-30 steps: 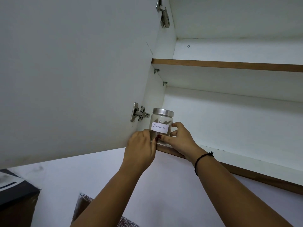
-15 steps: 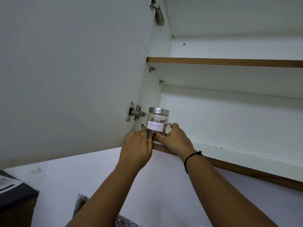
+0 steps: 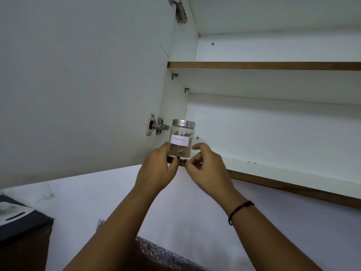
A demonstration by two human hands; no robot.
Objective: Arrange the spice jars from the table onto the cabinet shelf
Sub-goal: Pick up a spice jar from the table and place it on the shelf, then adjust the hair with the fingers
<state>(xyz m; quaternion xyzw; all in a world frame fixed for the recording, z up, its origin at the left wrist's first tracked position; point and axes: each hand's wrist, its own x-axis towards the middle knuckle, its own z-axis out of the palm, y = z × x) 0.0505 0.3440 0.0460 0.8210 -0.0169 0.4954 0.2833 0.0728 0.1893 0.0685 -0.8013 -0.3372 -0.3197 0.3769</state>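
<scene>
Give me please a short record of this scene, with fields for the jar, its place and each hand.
jar: cinnamon jar, upright, metal lid on, label facing the camera
place: lower shelf, front left corner, beside the door hinge
left hand: holds the jar low on its left side
right hand: fingers loosely curled, right of the jar, holding nothing

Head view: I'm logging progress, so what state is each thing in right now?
Clear glass spice jar with silver lid and white label: upright on lower shelf, lid on.
White cabinet door: open.
Left hand: holds jar's base.
Right hand: off the jar, fingers loosely curled.
</scene>
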